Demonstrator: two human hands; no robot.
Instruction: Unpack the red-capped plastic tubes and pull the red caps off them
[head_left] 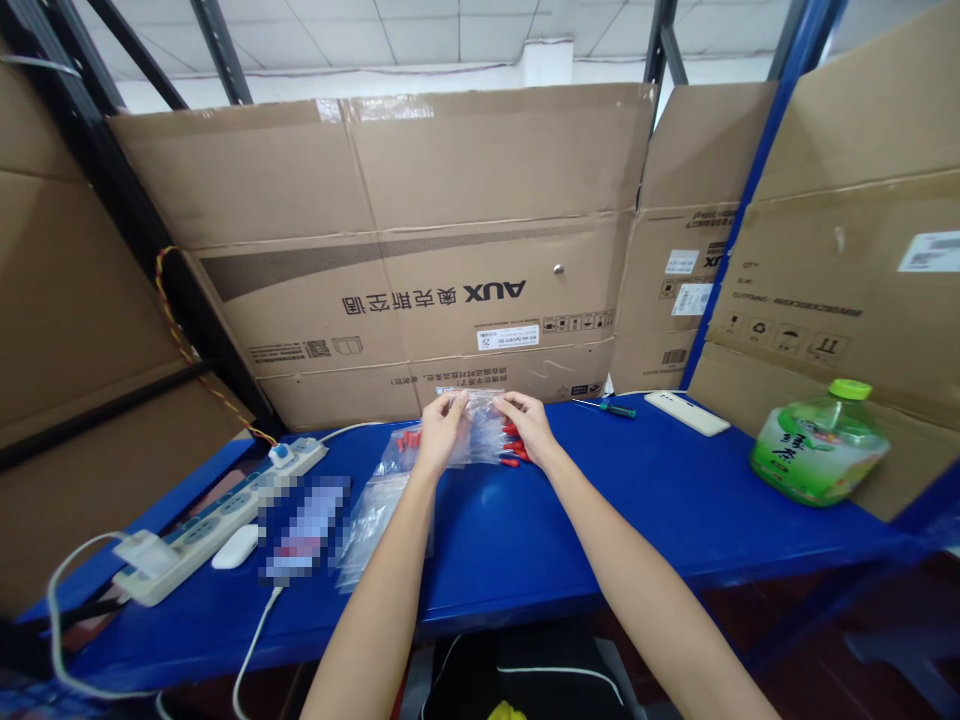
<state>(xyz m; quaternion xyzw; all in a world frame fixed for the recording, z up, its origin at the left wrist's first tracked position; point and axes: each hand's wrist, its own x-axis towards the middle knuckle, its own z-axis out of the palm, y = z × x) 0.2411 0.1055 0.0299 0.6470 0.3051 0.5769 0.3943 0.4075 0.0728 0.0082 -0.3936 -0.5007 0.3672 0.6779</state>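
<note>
Both hands, left hand (442,425) and right hand (529,420), pinch the top edge of a clear plastic bag (480,432) holding small red parts (514,450), above the blue tabletop (637,500) beside more clear bags (371,520).

Hands: two, left hand (439,432) and right hand (531,425)
Green bottle (821,452): one
Power strip (217,520): one
Screwdriver (611,408): one
Clear bags (375,510): several
Red pieces (514,447): several
</note>
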